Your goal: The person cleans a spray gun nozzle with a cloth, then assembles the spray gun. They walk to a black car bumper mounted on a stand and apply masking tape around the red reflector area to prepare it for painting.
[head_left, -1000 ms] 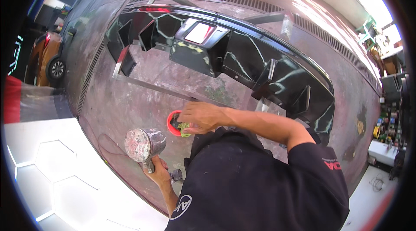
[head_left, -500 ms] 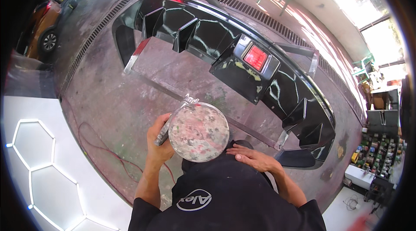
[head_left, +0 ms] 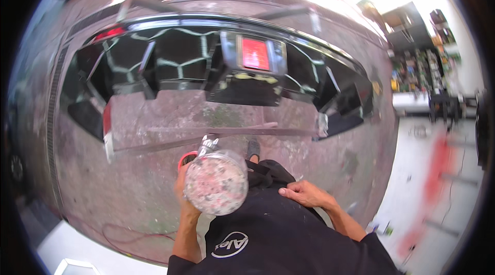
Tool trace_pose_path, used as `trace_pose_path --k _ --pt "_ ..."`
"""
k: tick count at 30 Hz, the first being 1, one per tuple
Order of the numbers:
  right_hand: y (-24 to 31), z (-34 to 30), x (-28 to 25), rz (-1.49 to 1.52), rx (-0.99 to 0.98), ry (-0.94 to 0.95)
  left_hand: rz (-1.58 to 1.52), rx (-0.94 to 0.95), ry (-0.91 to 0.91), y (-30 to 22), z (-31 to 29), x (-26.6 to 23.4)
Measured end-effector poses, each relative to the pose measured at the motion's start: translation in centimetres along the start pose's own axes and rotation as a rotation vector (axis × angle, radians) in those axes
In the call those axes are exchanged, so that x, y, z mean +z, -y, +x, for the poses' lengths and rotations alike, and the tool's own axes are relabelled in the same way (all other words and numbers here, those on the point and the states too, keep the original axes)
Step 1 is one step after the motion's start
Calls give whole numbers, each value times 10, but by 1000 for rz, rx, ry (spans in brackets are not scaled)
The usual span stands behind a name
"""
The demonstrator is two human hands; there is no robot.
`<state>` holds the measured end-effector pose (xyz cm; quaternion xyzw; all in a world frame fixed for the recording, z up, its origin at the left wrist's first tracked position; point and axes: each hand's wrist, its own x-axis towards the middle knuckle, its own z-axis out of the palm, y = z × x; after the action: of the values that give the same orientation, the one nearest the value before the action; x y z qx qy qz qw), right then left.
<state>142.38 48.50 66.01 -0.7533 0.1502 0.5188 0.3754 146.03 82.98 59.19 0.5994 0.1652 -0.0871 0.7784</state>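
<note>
My left hand (head_left: 181,184) is closed around a spray gun (head_left: 208,143), held in front of my body. Its round cup (head_left: 216,184) faces up and has a lid blotched with pink, white and grey paint. Beside the gun, a red-rimmed round part (head_left: 187,158) shows; what it is I cannot make out. My right hand (head_left: 308,194) lies on my dark clothing near the thigh, fingers partly out of sight and no tool visible in it. Beyond the gun, a glossy black car bumper (head_left: 178,58) with a red lamp (head_left: 256,53) rests on a metal stand (head_left: 232,131).
A red hose (head_left: 134,239) lies on the stained floor at lower left, near a white surface (head_left: 77,244). Floor grating (head_left: 53,120) runs along the left. Several bottles and cans (head_left: 420,71) crowd the far right, above a white box (head_left: 411,101).
The view has swung right, so the bumper now lies more level across it. Left hand and spray gun appear slightly lower and further left. The red-rimmed part has come into sight.
</note>
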Motion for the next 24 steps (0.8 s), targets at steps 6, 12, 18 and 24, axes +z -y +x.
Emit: trace_pose_path --k 6,12,18,24 --pt "-66 -21 39 -10 -197 -154 403 147 316 52 -31 6" --pt "-182 -63 119 415 -339 -179 410 -49 565 101 -80 48" --pt "-315 -125 207 650 -290 -293 774 17 729 177 -122 105" --pt "-407 -192 279 876 -92 -438 780 -77 878 225 -203 233"
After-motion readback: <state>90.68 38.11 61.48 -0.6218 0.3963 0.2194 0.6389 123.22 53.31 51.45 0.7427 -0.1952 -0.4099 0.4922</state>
